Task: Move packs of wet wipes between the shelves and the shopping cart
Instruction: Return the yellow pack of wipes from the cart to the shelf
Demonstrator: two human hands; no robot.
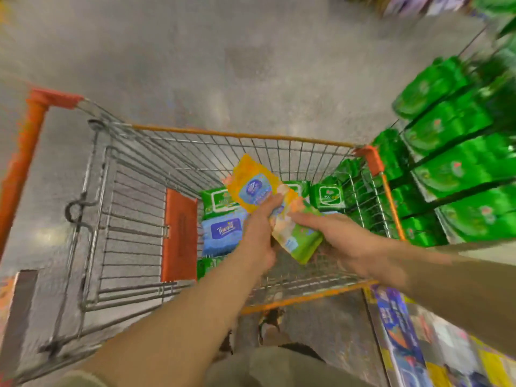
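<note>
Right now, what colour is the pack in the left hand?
Orange-yellow with a blue label, seen from the head camera.

We're in a shop aisle, a supermarket by the look of it. Below us sits a wire shopping cart (279, 152) with orange plastic trim and an orange handle (25, 152), rolling on a speckled grey floor (223, 65). To our right, shelves (458, 174) carry tight rows of identical green packs (452, 118), stacked tier on tier. More packaged goods (399, 325), blurred, line the lower right edge.
</note>
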